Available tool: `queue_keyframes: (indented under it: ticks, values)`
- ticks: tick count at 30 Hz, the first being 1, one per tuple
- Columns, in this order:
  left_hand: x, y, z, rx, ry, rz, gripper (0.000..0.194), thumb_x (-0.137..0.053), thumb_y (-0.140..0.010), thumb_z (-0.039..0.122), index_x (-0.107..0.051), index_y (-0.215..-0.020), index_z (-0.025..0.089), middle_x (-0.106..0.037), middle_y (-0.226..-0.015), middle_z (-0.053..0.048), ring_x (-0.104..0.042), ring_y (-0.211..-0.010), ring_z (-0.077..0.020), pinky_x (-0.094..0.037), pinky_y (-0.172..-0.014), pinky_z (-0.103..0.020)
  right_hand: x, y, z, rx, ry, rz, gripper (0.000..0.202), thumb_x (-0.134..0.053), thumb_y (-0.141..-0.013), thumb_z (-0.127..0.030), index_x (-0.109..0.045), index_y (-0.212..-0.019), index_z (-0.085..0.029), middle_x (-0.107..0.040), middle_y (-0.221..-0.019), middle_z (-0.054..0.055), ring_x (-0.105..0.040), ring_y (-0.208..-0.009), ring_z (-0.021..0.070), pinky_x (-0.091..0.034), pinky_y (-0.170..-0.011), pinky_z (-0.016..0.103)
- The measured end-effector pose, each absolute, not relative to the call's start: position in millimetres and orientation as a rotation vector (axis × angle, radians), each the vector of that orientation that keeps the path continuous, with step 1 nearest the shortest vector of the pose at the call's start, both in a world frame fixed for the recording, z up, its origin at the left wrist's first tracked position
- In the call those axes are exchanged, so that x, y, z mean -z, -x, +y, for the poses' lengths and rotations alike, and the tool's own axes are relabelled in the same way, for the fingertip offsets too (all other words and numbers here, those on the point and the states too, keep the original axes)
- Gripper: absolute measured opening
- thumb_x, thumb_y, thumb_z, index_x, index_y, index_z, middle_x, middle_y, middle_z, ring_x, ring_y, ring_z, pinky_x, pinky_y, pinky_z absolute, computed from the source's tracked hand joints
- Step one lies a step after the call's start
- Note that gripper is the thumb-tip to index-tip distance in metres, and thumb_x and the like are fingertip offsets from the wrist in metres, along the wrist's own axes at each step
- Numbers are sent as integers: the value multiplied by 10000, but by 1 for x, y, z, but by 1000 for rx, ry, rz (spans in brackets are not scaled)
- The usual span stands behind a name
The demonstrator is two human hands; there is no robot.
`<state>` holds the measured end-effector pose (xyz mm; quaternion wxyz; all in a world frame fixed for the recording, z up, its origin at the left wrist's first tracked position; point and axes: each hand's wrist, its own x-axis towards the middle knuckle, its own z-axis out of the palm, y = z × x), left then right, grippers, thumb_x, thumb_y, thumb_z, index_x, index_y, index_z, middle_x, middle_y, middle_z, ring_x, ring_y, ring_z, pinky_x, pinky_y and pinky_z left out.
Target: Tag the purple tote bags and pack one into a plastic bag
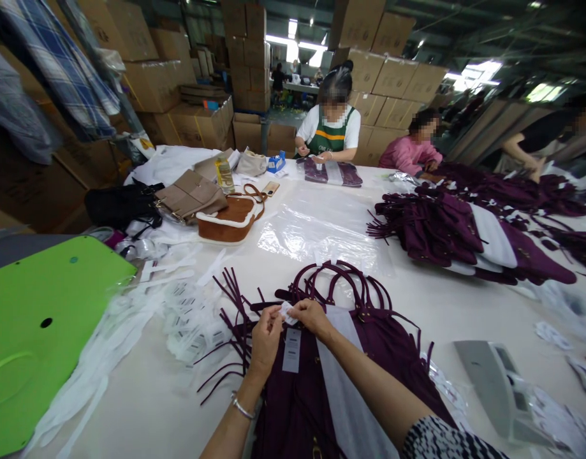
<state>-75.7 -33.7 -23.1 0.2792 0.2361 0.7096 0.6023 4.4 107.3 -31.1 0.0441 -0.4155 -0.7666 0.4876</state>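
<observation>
My left hand (266, 338) and my right hand (314, 319) meet over the top of a dark purple handbag (393, 357). Between their fingertips they pinch a small white slip (287, 312); whether it is paper or plastic I cannot tell. Just below the slip, a white hang tag (291, 352) with printed lines lies on the bag. The bag lies flat, with its looped handles (340, 274) pointing away from me and a pale strip of wrapping (343, 376) down its middle. Purple fringe strands (233, 312) spread out to the left.
Clear plastic bags (316, 223) lie ahead, and a purple handbag pile (465, 236) sits right. Labelled plastic packets (197, 319) and a green board (48, 319) are at left. A grey device (493, 382) is near right. Across the table, a person in a green apron (328, 137) handles another bag.
</observation>
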Motion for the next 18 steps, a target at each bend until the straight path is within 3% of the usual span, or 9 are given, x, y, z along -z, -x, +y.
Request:
queue_keyframes:
  ticks: [3, 5, 8, 11, 14, 16, 18]
  values:
    - [28, 71, -35, -1549, -540, 1895, 396, -528, -878, 417, -505, -1219, 216, -679, -965, -49, -676, -681, -147, -518, -457, -213, 33, -9, 104, -1488, 1245, -2227, 288, -657, -757, -435, -724, -672, -168, -686, -692, 14, -598, -673, 140, -433, -625, 228]
    - [32, 70, -32, -1525, -416, 1859, 494, -556, -862, 421, -431, -1301, 232, -653, -1125, -86, -693, -687, -144, -524, -417, -207, 31, -11, 101, -1493, 1202, -2182, 261, -677, -739, -417, -724, -659, -173, -681, -715, 19, -595, -691, 144, -443, -659, 242]
    - [30, 76, -25, -1423, -385, 1867, 424, -565, -857, 389, -533, -1234, 198, -661, -1146, -111, -707, -722, -168, -566, -445, -241, 25, -15, 98, -1545, 1108, -2127, 184, -727, -684, -372, -750, -711, -192, -692, -759, 20, -618, -728, 159, -470, -702, 259]
    - [18, 85, -28, -1469, -557, 2023, 274, -553, -865, 363, -657, -1045, 185, -658, -1170, -103, -685, -943, -225, -631, -684, -359, 13, -32, 95, -1544, 1104, -2013, 244, -680, -724, -369, -757, -879, -197, -721, -880, 40, -647, -824, 183, -503, -770, 292]
    - [-3, 89, -50, -1628, -909, 2351, 209, -554, -888, 358, -684, -960, 211, -654, -1197, -79, -594, -1141, -245, -488, -1036, -486, -3, -69, 93, -1514, 1190, -1823, 325, -629, -777, -410, -730, -982, -178, -725, -959, 67, -644, -845, 193, -518, -762, 312]
    - [-15, 85, -75, -1664, -1181, 2431, 180, -545, -910, 316, -682, -990, 231, -658, -1195, -68, -584, -1159, -229, -434, -1088, -479, -16, -107, 88, -1510, 1267, -1656, 349, -674, -756, -432, -725, -976, -166, -721, -909, 65, -632, -785, 183, -518, -704, 294]
    - [-16, 78, -104, -1580, -1496, 2356, 207, -543, -913, 241, -675, -1071, 258, -663, -1206, -56, -599, -1152, -203, -469, -1054, -407, -27, -155, 80, -1530, 1342, -1478, 374, -721, -735, -446, -718, -974, -158, -702, -822, 46, -605, -693, 151, -500, -631, 259]
